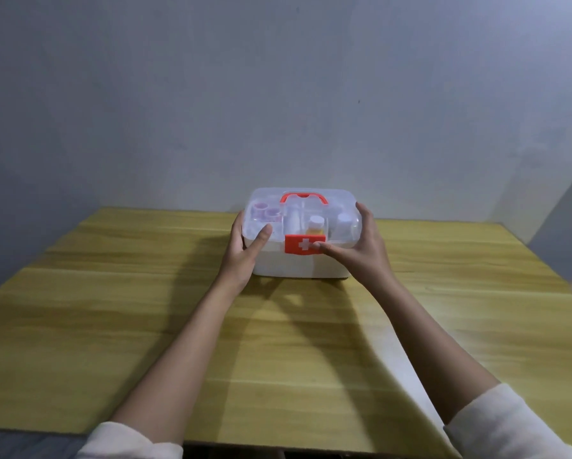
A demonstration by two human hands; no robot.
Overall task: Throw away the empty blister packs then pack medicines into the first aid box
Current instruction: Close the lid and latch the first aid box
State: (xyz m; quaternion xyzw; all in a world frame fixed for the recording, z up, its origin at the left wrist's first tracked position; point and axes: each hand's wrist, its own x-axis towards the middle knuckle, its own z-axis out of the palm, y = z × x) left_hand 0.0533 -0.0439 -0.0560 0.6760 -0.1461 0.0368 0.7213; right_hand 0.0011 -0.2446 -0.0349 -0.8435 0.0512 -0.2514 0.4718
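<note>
A white first aid box (294, 265) stands at the far middle of the wooden table, against the wall. Its clear lid (311, 197) is down, with a red handle (304, 197) on top and a red latch (305, 244) with a white cross at the front. Through the lid I see medicine bottles, among them one with yellow liquid (316, 226) and purple-capped ones (266, 212). My left hand (248, 246) grips the box's left side, thumb on the lid. My right hand (357, 246) grips the right side, its thumb touching the latch. No blister packs are in view.
The yellow wooden table (145, 326) runs from its near edge at the bottom to a grey wall (278, 94) behind the box. A gap shows beyond the table's right edge (569, 260). White sleeves cover both forearms near the bottom.
</note>
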